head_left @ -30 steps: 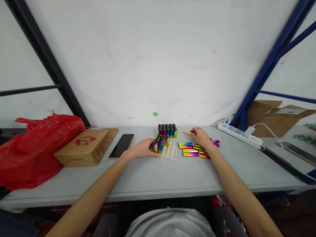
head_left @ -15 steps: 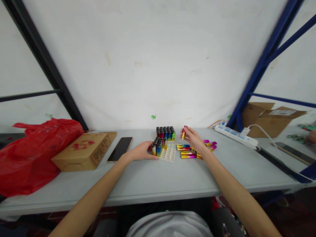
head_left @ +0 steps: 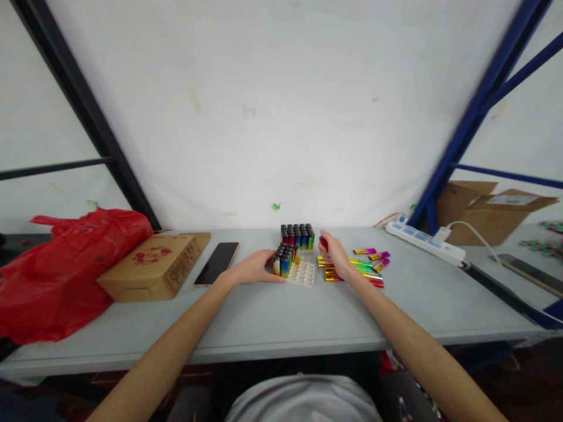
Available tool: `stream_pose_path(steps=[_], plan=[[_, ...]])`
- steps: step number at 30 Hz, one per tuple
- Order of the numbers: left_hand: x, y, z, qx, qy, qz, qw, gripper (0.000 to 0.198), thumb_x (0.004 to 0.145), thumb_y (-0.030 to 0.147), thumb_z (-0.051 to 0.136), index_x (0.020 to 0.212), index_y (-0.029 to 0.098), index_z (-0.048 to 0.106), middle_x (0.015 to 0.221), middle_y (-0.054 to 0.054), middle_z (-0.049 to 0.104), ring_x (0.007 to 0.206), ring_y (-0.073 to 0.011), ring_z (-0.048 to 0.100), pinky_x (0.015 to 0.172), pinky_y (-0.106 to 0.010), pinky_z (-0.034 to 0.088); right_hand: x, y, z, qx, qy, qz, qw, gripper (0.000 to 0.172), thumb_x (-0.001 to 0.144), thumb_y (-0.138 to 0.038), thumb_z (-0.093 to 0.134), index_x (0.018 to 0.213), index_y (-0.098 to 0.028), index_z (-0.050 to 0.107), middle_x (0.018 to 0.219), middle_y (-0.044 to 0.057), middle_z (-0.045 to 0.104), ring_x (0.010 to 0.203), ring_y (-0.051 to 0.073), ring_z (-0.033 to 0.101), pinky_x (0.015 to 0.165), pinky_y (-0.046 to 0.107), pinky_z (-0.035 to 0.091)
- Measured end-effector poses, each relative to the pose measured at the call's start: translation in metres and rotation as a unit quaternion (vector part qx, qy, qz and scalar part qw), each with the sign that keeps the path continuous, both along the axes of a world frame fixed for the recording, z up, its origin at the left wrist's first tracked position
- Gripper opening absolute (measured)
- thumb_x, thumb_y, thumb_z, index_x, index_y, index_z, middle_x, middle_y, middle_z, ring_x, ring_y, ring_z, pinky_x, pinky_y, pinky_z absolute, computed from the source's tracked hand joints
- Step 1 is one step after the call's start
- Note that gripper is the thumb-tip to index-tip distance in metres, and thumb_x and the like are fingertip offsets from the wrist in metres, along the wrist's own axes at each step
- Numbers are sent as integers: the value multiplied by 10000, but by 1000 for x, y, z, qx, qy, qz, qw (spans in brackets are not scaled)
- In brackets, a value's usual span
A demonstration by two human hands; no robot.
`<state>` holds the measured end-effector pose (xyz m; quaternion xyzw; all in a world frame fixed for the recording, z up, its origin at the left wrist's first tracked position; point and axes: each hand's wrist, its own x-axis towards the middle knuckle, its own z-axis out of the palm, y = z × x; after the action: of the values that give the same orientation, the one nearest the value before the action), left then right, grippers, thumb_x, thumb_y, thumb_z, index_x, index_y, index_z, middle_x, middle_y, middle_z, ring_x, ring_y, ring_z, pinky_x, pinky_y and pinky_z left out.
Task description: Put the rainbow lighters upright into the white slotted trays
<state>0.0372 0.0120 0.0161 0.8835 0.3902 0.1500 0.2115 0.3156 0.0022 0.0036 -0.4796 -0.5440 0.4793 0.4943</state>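
Observation:
A white tray (head_left: 303,275) with round holes lies on the table, its right front holes bare. Upright shiny tubes with black tops (head_left: 284,261), perhaps lighters, fill its left side. My left hand (head_left: 254,268) braces the tray's left end, thumb along the front, fingers behind the tubes. Further back stands a denser block of similar black-topped tubes (head_left: 298,235). My right hand (head_left: 335,256) is closed, raised right of the tray, with a small red piece (head_left: 323,241) showing at its fingers. Beneath and beside it lie shiny gold, green and purple tubes (head_left: 354,276).
To the left are a black phone (head_left: 217,264), a brown cardboard box (head_left: 152,266) and a red plastic bag (head_left: 74,275). On the right, a white power strip (head_left: 424,241) lies before an open carton (head_left: 488,214). A wall rises behind the table.
My right hand has moved slightly left and down and turned, so the red and gold tube it held upright is now mostly hidden. The left hand stays at the tray.

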Motion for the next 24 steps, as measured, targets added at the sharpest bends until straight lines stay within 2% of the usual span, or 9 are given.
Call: stream_pose_path(steps=[5, 9, 17, 21, 24], plan=[[0, 2, -2, 11, -5, -7, 1000, 674, 658, 693, 779, 1063, 168, 661, 973, -68, 706, 846, -255, 638, 717, -311, 469, -15, -5, -2, -49, 25, -24, 998, 512, 942, -570, 397, 559, -250, 281, 455, -78, 199, 396, 82, 128, 385, 248, 101], [-1, 3, -3, 19, 2, -3, 1000, 692, 653, 722, 767, 1047, 163, 657, 960, -72, 701, 834, -257, 637, 719, -318, 461, -21, -10, 0, -50, 27, -21, 998, 490, 932, -538, 417, 553, -243, 317, 443, -69, 241, 404, 85, 140, 394, 253, 109], [0, 0, 0, 6, -5, -9, 1000, 675, 664, 687, 781, 1072, 163, 661, 978, -76, 710, 844, -260, 645, 725, -320, 465, -17, -11, 5, -25, 13, 28, 999, 646, 853, -806, 452, 552, -237, 404, 435, -65, 245, 408, 94, 181, 434, 269, 143], [0, 0, 0, 11, -1, -1, 1000, 695, 653, 697, 781, 1070, 153, 666, 991, -87, 713, 859, -271, 651, 747, -330, 471, -18, -11, 4, 24, 20, 53, 998, 633, 829, -840, 459, 746, -225, 585, 514, -58, 371, 428, 108, 290, 436, 268, 210], [0, -1, 0, 12, 0, -2, 1000, 693, 658, 699, 776, 1069, 152, 666, 997, -89, 711, 866, -272, 649, 753, -331, 470, -19, -12, 3, 79, 10, 81, 993, 590, 850, -791, 499, 955, -227, 640, 616, -50, 470, 493, 122, 424, 479, 264, 350]])
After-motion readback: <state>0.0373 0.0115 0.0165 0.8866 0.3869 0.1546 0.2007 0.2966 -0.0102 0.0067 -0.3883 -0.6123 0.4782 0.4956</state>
